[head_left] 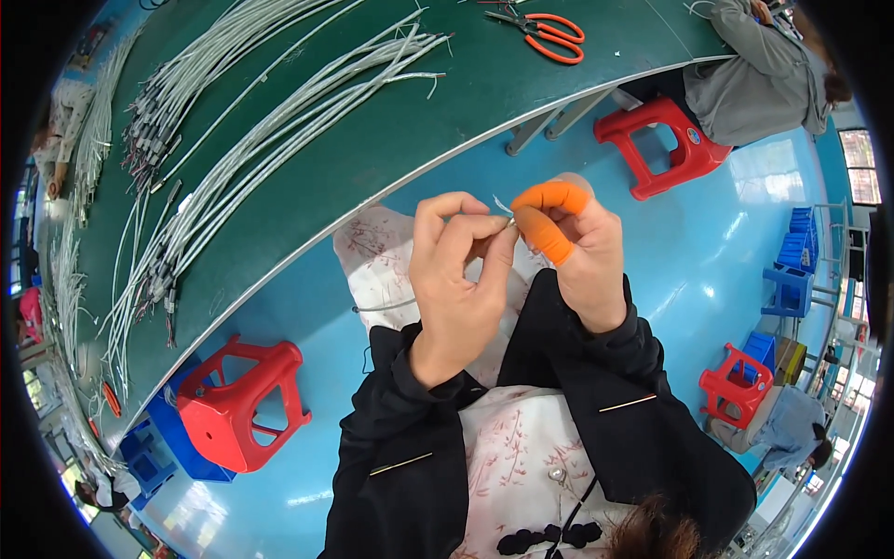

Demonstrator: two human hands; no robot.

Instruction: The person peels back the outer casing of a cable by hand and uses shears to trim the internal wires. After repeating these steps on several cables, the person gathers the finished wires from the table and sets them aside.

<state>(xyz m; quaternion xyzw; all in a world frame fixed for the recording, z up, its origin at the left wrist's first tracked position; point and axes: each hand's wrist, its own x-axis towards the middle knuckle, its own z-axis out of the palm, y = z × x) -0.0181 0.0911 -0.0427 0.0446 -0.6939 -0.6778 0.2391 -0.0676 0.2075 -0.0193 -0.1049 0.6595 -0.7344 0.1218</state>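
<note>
Over my lap, both hands meet fingertip to fingertip. My left hand (461,279) is closed in a pinch on the end of a thin grey cable (386,306), a length of which shows left of that wrist. My right hand (596,270) pinches at the same end, with orange finger cots (551,244) on its thumb and index finger. A pale loose strand (500,202) sticks up between the fingertips. Most of the cable end is hidden by my fingers.
Bundles of grey-white cables (279,140) with dark connectors lie on the green table (372,158). Orange-handled pliers (554,37) rest near its edge. Red stools (237,410) stand on the blue floor. A seated person in grey (759,88) is at the upper right.
</note>
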